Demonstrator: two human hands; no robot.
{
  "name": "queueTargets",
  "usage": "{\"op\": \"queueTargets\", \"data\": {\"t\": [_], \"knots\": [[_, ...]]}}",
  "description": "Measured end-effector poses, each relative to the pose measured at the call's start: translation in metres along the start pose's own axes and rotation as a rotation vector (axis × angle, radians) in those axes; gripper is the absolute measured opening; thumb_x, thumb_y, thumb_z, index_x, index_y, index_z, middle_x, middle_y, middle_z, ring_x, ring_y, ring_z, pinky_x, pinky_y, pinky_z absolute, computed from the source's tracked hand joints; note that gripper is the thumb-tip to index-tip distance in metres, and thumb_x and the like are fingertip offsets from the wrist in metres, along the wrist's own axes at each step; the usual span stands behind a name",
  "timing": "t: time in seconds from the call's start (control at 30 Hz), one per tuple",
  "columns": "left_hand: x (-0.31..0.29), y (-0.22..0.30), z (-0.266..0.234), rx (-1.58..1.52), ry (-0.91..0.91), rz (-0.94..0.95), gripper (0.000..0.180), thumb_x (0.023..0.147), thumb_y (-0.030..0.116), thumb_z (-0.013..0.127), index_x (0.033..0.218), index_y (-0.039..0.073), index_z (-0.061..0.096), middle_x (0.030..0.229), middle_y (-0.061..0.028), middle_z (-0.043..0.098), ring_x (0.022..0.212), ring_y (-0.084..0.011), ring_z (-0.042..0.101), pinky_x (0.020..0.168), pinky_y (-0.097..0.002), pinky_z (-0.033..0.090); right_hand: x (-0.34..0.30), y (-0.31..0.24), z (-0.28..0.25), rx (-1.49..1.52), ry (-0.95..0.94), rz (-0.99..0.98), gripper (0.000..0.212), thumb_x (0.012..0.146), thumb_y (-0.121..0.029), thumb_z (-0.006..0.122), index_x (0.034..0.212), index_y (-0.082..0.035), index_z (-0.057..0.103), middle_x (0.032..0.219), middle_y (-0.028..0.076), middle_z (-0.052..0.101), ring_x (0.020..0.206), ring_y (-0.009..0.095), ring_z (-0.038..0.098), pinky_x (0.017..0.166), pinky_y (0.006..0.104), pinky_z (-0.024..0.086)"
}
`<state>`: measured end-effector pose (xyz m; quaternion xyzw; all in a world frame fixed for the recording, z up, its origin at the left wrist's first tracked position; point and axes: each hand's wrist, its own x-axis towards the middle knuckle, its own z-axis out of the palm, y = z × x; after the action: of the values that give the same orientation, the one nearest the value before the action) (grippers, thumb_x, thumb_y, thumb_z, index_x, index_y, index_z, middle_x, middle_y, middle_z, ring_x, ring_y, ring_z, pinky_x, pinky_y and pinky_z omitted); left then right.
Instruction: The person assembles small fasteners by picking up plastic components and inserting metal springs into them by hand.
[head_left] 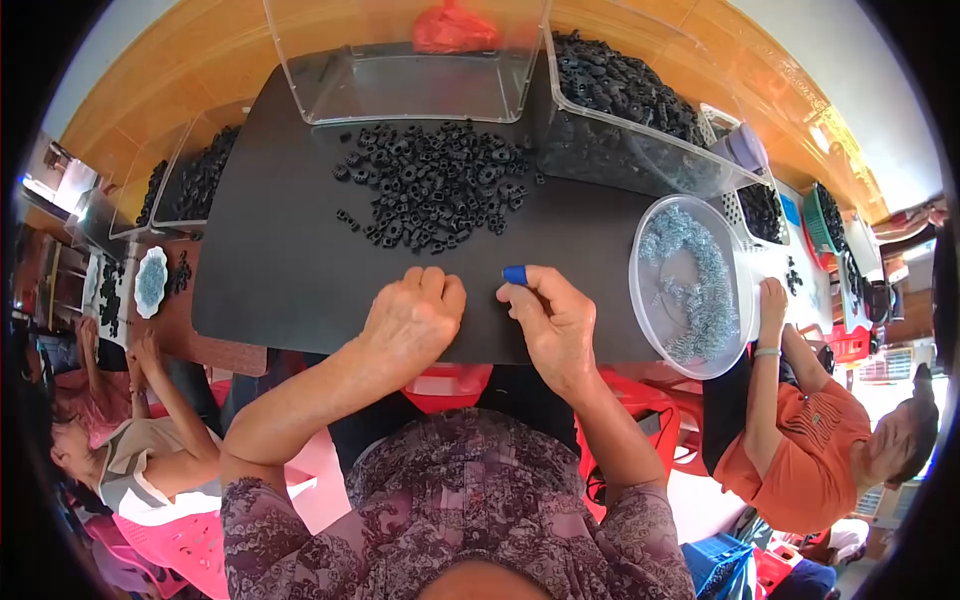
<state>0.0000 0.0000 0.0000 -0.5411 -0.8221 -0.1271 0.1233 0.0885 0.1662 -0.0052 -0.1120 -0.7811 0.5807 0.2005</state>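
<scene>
My left hand (pixel 415 318) is curled closed at the front edge of the dark table (pixel 275 260); anything inside its fingers is hidden. To its right, my right hand (pixel 552 325) pinches thumb against index finger, which wears a blue finger cover (pixel 514 275). Whatever sits in that pinch is too small to make out. Beyond both hands lies a loose pile of small black plastic parts (pixel 440 185). Right of my right hand stands a round clear plastic tub (pixel 636 275) holding many small metal springs (pixel 715 300).
A clear bin (pixel 415 119) stands behind the pile, with a red plastic bag (pixel 455 32) at its back. Another clear bin (pixel 635 155), full of black parts, is at the back right. Co-workers sit at left (pixel 150 450) and right (pixel 815 440).
</scene>
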Motion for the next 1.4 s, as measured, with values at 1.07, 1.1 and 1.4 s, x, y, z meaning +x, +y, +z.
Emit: {"op": "queueTargets", "data": {"t": [1.07, 1.1, 1.4], "knots": [[0.197, -0.039, -0.057, -0.115, 0.575, 0.227, 0.009, 0.078, 0.013, 0.064, 0.08, 0.006, 0.058, 0.073, -0.0092, 0.056, 0.066, -0.0306, 0.058, 0.06, -0.0416, 0.046, 0.069, 0.029, 0.013, -0.534, 0.094, -0.393, 0.017, 0.06, -0.002, 0.061, 0.076, 0.0, 0.055, 0.07, 0.018, 0.055, 0.069, 0.037, 0.056, 0.062, 0.0451, 0.047], [0.215, -0.046, -0.053, -0.056, 0.549, 0.224, 0.01, 0.079, 0.015, 0.064, 0.081, 0.007, 0.058, 0.074, -0.0092, 0.057, 0.069, -0.0304, 0.058, 0.062, -0.0416, 0.047, 0.07, 0.028, 0.014, -0.521, 0.086, -0.387, 0.018, 0.06, -0.002, 0.061, 0.076, 0.0, 0.055, 0.07, 0.017, 0.055, 0.069, 0.036, 0.056, 0.062, 0.0451, 0.047], [0.167, -0.077, -0.047, -0.059, 0.478, 0.031, 0.016, 0.076, 0.011, 0.065, 0.092, 0.008, 0.063, 0.081, -0.009, 0.058, 0.08, -0.0285, 0.055, 0.07, -0.0397, 0.046, 0.073, 0.027, 0.007, -0.397, 0.05, -0.274, 0.014, 0.062, 0.001, 0.06, 0.073, 0.0, 0.05, 0.065, 0.017, 0.054, 0.064, 0.035, 0.055, 0.059, 0.0446, 0.045]]}}
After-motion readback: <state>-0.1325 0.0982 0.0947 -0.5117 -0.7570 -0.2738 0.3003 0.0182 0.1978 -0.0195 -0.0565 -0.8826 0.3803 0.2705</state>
